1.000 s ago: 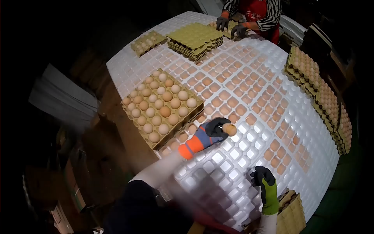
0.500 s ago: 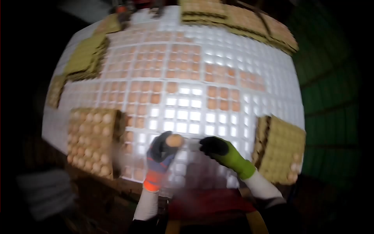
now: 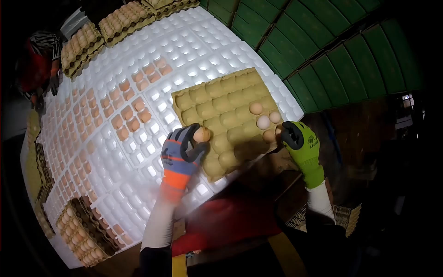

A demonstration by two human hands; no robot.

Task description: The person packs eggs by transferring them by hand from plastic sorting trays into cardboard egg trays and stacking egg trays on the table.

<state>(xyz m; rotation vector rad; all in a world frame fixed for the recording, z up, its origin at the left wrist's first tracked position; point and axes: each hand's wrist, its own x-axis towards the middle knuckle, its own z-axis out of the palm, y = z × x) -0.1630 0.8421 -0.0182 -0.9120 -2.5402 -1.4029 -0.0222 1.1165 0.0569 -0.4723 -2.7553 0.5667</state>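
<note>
My left hand (image 3: pixel 180 150), in a grey and orange glove, is closed around a brown egg (image 3: pixel 201 134) above the left part of a yellowish pulp egg tray (image 3: pixel 226 99). At the tray's right edge is my right hand (image 3: pixel 301 145), in a green glove with dark fingertips. Its fingers are curled on another brown egg (image 3: pixel 278 130), partly hidden by them. Close by, several eggs sit in the tray's right-hand cups, among them a paler egg (image 3: pixel 263 122). The tray's other visible cups hold none.
The tray lies on a white table surface of moulded pockets (image 3: pixel 194 46), some with eggs. Full egg trays (image 3: pixel 80 237) stand at the near left; more stacks (image 3: pixel 124 21) line the far edge. A co-worker's hand (image 3: pixel 54 83) is at left. Green panels (image 3: pixel 314 55) rise at right.
The view has swung to the right. My left hand has carried its egg over to the pulp tray. My right hand has gone from above the white pockets to an egg at the tray's edge.
</note>
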